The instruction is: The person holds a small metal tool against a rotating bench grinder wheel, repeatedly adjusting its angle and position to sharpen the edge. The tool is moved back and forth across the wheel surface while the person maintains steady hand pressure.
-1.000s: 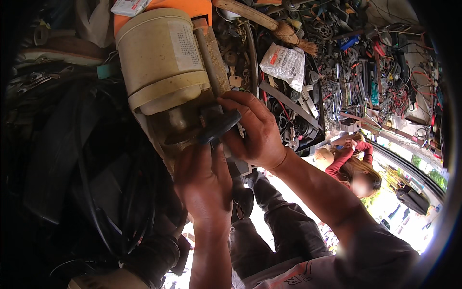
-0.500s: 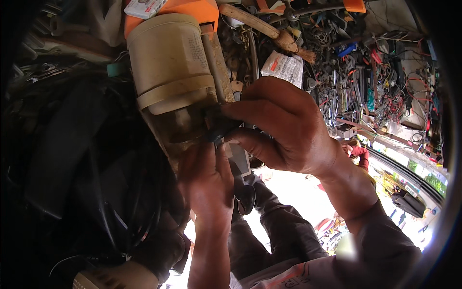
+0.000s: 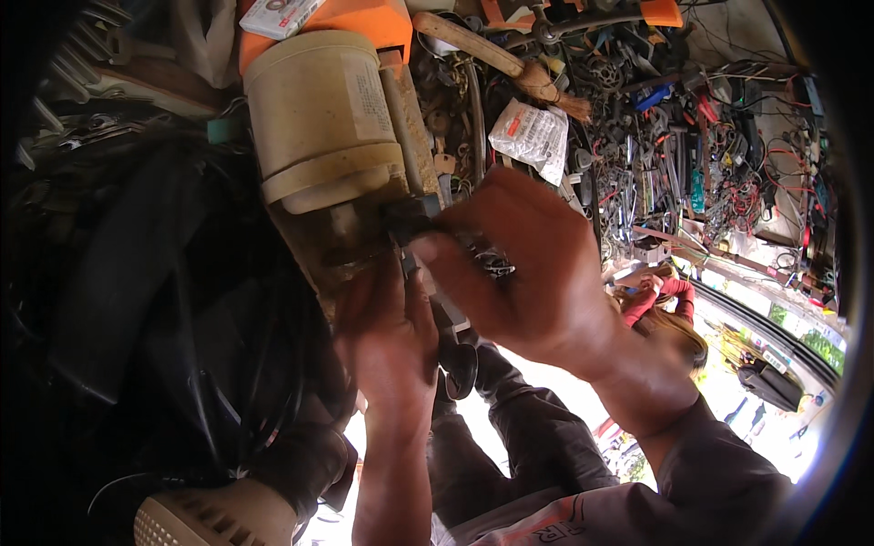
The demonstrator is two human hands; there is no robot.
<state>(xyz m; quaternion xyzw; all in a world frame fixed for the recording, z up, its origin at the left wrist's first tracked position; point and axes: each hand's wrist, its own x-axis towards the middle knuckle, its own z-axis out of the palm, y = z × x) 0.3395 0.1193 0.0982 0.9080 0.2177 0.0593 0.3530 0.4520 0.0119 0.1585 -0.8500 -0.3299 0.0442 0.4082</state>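
Observation:
My right hand (image 3: pixel 537 264) comes in from the right, its thumb and forefinger closed on a small black knob-like part (image 3: pixel 410 218). That part sits at the lower right of a beige cylindrical housing (image 3: pixel 319 105); its exact kind does not show. Just below, my left hand (image 3: pixel 387 328) is closed, fingers pointing up toward the same part. Whatever its fingertips grip is hidden behind the hand. A pale metal edge (image 3: pixel 448 314) shows beside the left hand, with a black rounded piece (image 3: pixel 458 364) hanging under it.
Beyond the housing lie an orange case (image 3: pixel 364 23) and a small white box (image 3: pixel 278 16). A wooden-handled brush (image 3: pixel 510 59) and a clear plastic packet (image 3: pixel 531 136) lie right of it, near heaped tools and wires (image 3: pixel 701 155). Large black sheeting (image 3: pixel 155 273) fills the left. Another person (image 3: pixel 660 309) is at right.
My right hand has shifted slightly down and left, its wrist turned, still at the black part. My left hand stays nearly in place. The other person has come further into view.

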